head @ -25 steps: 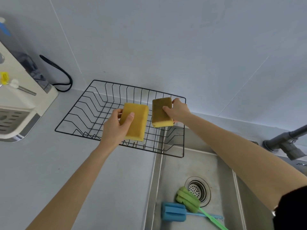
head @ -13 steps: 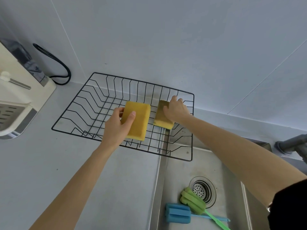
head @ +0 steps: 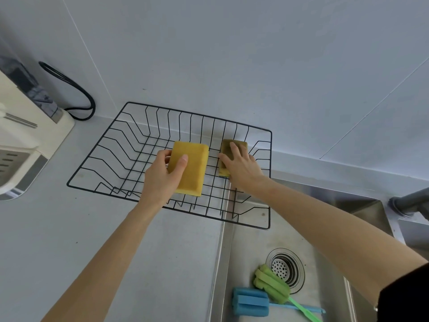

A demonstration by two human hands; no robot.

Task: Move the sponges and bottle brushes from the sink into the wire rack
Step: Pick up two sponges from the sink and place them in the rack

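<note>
A yellow sponge (head: 189,168) is gripped in the left hand (head: 161,180), thumb across its top face and fingers curled round its far edge, above the middle of the black wire rack (head: 97,156); a second, green-topped sponge (head: 228,149) lies in the rack's right part under the flat, spread fingers of the right hand (head: 242,167). Near the rack, in the steel sink (head: 250,242), a green bottle brush (head: 272,284) and a blue bottle brush (head: 250,301) lie beside the drain (head: 285,269)
</note>
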